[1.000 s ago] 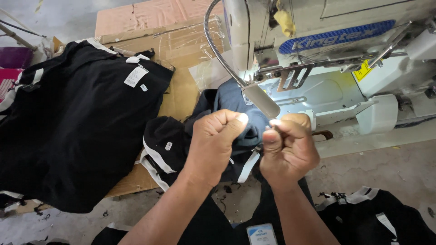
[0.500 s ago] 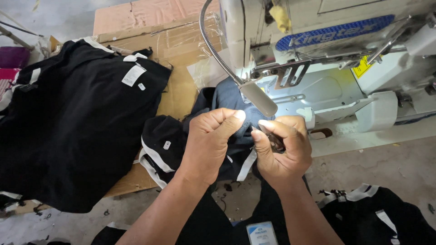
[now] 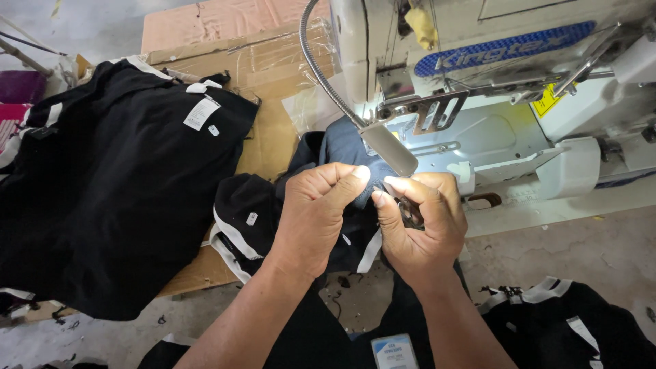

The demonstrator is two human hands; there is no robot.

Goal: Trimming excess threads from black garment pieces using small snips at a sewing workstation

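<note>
Head view: two hands pinching dark cloth under the machine lamp

Both hands are up close together at the middle of the scene. The left hand [image 3: 318,215] is curled into a loose fist, thumb and forefinger pressed shut on a fold of the dark garment [image 3: 342,147]. The right hand [image 3: 424,222] sits just beside it, fingers bent in and closed on the same cloth, with a small dark tool tucked against its palm; what kind of tool, I cannot tell. The garment lies on the near edge of the table, bunched below the hands, white stripes showing along its hem. A gooseneck lamp [image 3: 389,150] hangs right over the fingertips and lights them up. Behind it on the far right stands the white sewing machine [image 3: 492,89]. Off to the left, a pile of black garments [image 3: 116,198] rests on flattened cardboard [image 3: 225,48].
</note>
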